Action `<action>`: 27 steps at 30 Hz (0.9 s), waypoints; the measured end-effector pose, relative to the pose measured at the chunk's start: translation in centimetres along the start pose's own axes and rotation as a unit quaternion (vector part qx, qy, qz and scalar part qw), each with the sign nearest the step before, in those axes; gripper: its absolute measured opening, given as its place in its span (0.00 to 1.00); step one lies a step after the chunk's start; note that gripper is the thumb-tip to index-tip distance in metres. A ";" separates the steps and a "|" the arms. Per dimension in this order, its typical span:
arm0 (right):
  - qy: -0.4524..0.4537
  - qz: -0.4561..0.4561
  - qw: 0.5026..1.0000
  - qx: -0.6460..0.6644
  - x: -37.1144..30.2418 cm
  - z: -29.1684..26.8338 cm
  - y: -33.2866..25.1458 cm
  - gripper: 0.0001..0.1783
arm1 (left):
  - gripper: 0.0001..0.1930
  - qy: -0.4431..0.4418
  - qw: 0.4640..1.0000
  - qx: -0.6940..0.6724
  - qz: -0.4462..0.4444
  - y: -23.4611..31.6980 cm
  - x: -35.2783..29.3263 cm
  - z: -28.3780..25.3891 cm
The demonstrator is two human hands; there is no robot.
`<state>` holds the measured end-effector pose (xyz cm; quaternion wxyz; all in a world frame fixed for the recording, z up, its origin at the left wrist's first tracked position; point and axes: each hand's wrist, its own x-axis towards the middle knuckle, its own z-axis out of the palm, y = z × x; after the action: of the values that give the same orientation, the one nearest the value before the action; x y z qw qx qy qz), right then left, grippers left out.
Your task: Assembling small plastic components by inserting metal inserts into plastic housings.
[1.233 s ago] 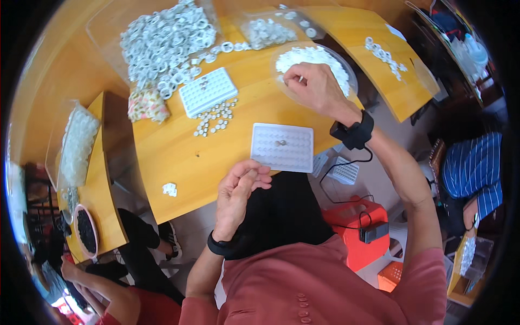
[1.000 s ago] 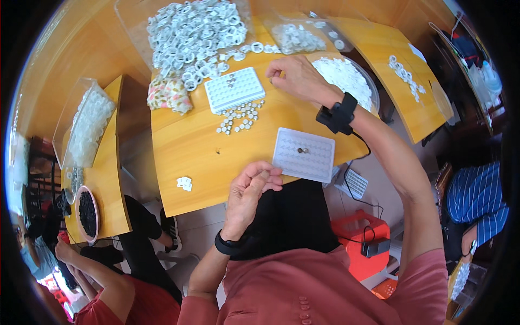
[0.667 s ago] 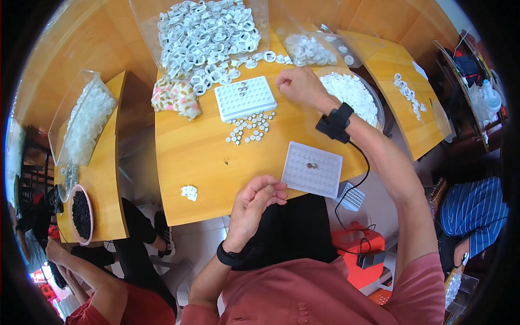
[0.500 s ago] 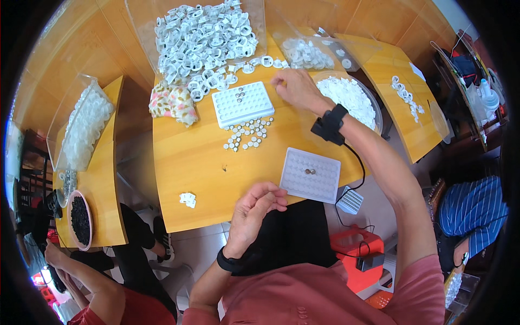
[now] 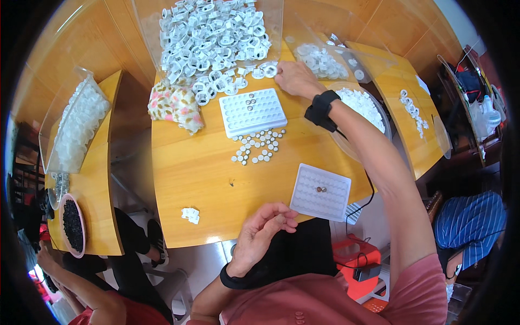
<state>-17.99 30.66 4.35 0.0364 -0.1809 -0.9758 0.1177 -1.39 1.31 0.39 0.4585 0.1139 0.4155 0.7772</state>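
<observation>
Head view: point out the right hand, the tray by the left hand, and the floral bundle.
Right hand [image 5: 298,79], head view: back of hand.
Tray [image 5: 319,203], head view: bare lower part.
Floral bundle [image 5: 174,106], head view: middle.

Widest passage: the left-middle of my table [image 5: 189,168], open from the floral cloth bundle [image 5: 174,105] at the far left to the small white pieces [image 5: 190,215] near left. A 2nd lane runs diagonally between the scattered discs [image 5: 259,143] and the near tray [image 5: 309,203], ending where my left hand [image 5: 264,234] occupies that tray's near-left corner. A 3rd, narrower gap separates the far tray [image 5: 233,116] from the bowl [image 5: 346,143], below my right hand [image 5: 297,78]. Obstructions: discs crowd the far tray's near side; white rings [image 5: 219,82] bar the far left of my right fingers; my right forearm [image 5: 374,157] crosses over the bowl.
</observation>
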 end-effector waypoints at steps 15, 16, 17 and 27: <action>0.041 -0.055 0.993 -0.098 -1.4 0.5 2.7 0.09 | 0.12 -0.014 0.999 0.043 0.015 0.1 0.0 0.3; 0.041 -0.064 0.994 -0.075 -1.5 0.4 2.7 0.09 | 0.12 -0.013 0.998 0.050 0.018 0.0 0.0 0.4; 0.047 -0.064 0.994 -0.074 -1.6 0.0 2.7 0.09 | 0.11 -0.011 0.998 0.059 0.024 0.1 0.1 0.4; -0.196 0.052 0.838 0.507 -12.4 -5.1 0.6 0.12 | 0.11 0.023 0.999 -0.002 0.041 0.7 0.5 2.5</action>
<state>-5.72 27.79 8.77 -0.0751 -0.1605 -0.7556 0.6306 -0.73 2.89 2.38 0.4171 0.1113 0.4193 0.7986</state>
